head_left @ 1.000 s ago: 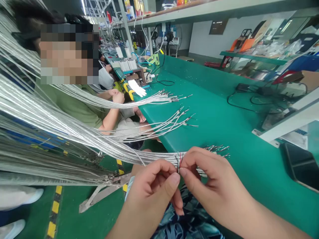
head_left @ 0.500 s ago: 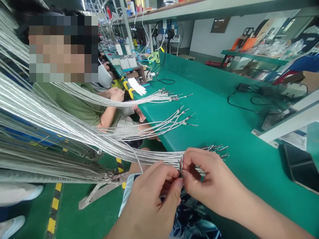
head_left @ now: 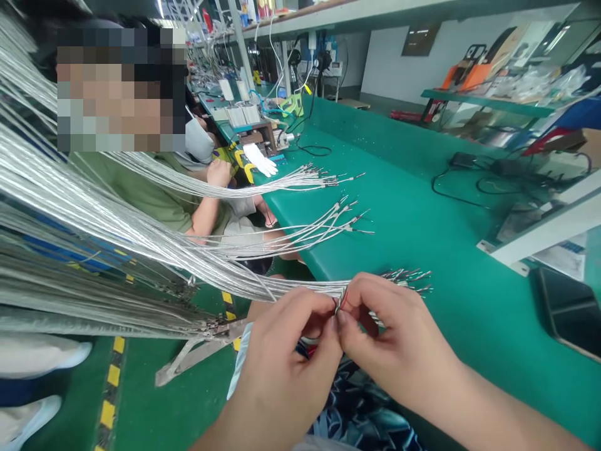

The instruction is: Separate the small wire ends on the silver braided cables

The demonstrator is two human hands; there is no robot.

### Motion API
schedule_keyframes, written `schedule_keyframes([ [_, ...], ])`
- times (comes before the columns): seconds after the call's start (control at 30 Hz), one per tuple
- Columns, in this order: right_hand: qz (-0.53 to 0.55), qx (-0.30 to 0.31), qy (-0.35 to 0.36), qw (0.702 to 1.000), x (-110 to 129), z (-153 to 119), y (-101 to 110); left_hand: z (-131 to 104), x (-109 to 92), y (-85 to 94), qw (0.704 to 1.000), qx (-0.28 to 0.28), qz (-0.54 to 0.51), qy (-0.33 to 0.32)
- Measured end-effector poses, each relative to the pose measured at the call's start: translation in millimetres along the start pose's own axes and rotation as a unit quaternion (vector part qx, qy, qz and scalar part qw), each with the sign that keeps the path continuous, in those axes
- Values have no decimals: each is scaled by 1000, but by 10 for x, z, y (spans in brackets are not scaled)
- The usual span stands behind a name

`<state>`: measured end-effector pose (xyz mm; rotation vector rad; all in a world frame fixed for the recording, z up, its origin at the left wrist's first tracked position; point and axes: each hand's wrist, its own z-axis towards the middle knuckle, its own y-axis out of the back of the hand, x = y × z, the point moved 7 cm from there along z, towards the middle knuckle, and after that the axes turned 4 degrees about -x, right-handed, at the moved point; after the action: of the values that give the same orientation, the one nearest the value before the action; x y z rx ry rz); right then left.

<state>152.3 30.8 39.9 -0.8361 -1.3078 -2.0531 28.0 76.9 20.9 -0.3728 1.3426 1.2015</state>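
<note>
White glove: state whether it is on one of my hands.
No, the white glove lies on the green table, and your left hand and right hand are bare.

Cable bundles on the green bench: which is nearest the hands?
The lowest bundle, running behind the left hand and right hand; the middle bundle and top bundle lie farther off, clear of both.

"How's the light?"
"Even, fairly bright across the green desk (head_left: pixel 422 232); a ceiling tube (head_left: pixel 160 8) glows upper left."
"Any glare?"
"The silvery cables (head_left: pixel 117 216) shine, and the smartphone (head_left: pixel 570 310) reflects faintly."
"Sharpness?"
"Soft; edges stretch, and pixelation covers a co-worker's head (head_left: pixel 122 88)."
</note>
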Motion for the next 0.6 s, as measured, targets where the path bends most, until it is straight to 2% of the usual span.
schedule_keyframes([
  [0.13,7,5,-1,1000,-92,6,-50,-4,141,-59,999,4,-15,32],
  [0.3,8,20,20,1000,-158,20,-103,46,318,-85,988,11,-118,96],
  [0.37,9,25,22,999,-149,16,-98,70,278,-52,992,19,-102,78],
  [0.5,-13,17,41,999,-96,-8,-64,90,115,41,1000,13,9,-10],
  [0.6,-24,17,55,998,-87,-41,-69,83,61,39,995,16,78,-58],
])
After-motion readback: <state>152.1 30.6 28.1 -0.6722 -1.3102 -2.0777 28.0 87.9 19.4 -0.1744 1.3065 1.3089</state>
